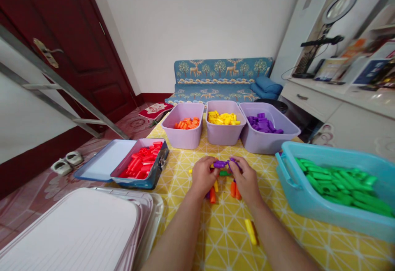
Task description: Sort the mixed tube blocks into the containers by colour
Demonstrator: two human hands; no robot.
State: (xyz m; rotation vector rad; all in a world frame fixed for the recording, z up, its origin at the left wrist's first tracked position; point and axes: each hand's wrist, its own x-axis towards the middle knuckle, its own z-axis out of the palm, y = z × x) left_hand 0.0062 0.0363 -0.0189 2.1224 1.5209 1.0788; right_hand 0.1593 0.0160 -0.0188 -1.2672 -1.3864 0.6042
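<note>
My left hand (203, 176) is closed around a purple plastic tube (219, 164) above the middle of the table. Fingers of my right hand (248, 177) pinch another purple plastic piece (230, 165), its end close to the first one; whether the two touch I cannot tell. Under and between my hands lie loose pieces: a green piece (224, 173), a yellow piece (216, 186), a red-orange piece (212, 195) and a pair of orange pieces (235, 190). A yellow tube (250, 232) lies nearer me, beside my right forearm.
Three lilac bins, of orange (182, 139), yellow (224, 136) and purple pieces (268, 141), line the far side. A turquoise tub (308, 205) of green pieces stands right. Left are an open tin box (160, 168) of red pieces and stacked white lids (70, 230).
</note>
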